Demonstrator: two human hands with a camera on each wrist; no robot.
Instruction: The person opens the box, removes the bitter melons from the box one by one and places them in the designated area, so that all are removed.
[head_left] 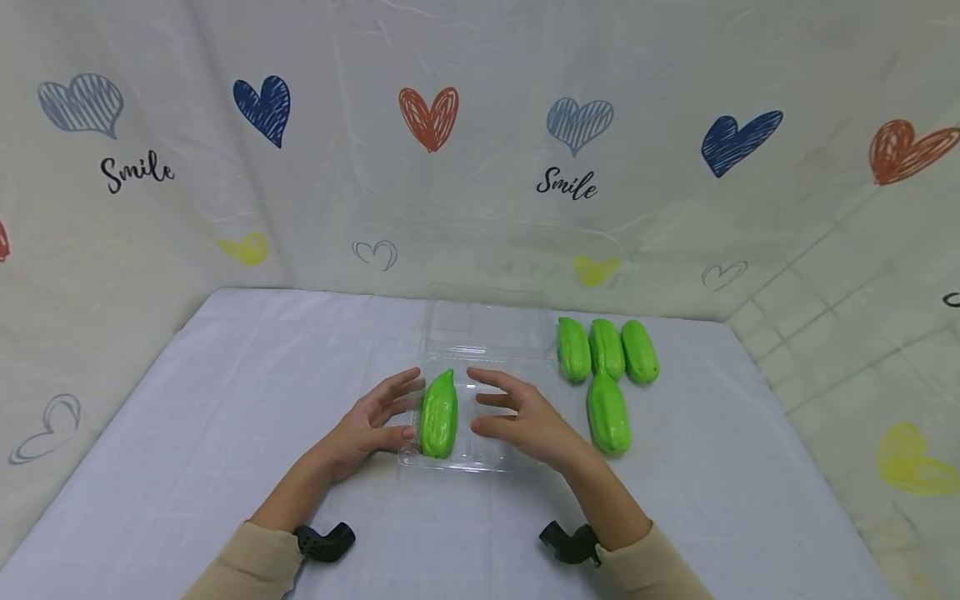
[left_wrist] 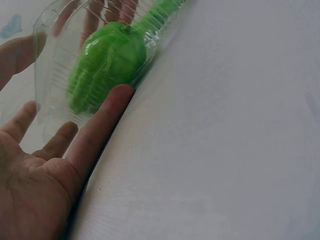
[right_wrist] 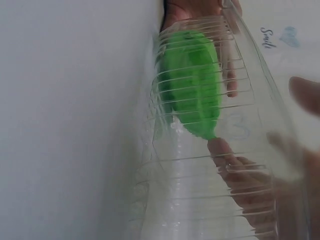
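One bright green, ridged, gourd-like vegetable lies lengthwise in the left side of a clear plastic clamshell box, its pointed tip facing away from me. Beside the box's left wall is my left hand, fingers spread and thumb near the wall; whether it touches is unclear. My right hand hovers over the box's right part, fingers apart and holding nothing. Through the ribbed wall, the right wrist view shows the vegetable and blurred fingers. In the left wrist view the vegetable appears behind clear plastic near the left thumb.
The box's clear lid stands folded back at the far side. Several more green vegetables lie right of the box, three in a back row and one in front. White cloth covers the table; a heart-printed curtain hangs behind.
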